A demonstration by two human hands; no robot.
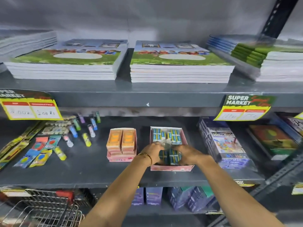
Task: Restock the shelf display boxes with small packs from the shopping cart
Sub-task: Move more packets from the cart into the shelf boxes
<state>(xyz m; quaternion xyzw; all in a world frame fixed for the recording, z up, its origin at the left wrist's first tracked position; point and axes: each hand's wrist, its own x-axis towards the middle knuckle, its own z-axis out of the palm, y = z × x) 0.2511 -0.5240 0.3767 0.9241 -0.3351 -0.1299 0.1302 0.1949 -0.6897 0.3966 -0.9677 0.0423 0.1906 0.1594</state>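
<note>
Head view. Two yellow price tags (242, 107) are hanging from the upper shelf edge, each reading "SUPER MARKET"; the handwritten prices are too blurred to read. A pink display box (172, 167) is sitting on the dark grey shelf (91, 167), its rear half holding blue-and-white small packs (166, 135). The left hand (153, 152) and right hand (188, 154) are both closing around a wrapped bundle of packs (170, 157) over the box's front half. A second pink box (121, 158), just left, is holding orange packs (121, 140). Notebook stacks (180, 69) are lying on the shelf above. The shopping cart (41, 208) is standing at lower left.
</note>
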